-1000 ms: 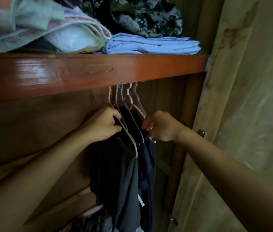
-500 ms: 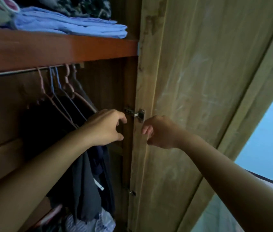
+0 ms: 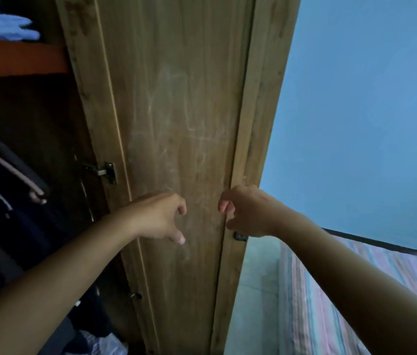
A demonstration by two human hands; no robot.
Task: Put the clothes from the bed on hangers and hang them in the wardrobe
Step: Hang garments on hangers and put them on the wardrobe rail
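Blue wall (image 3: 368, 98) behind a scuffed wooden door (image 3: 176, 111); left hand (image 3: 160, 217) and right hand (image 3: 247, 212), loosely curled, hold nothing

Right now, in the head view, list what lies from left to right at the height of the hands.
Dark hanging clothes → left hand → wardrobe door → right hand → striped bed sheet, lower down, with the blue wall above it.
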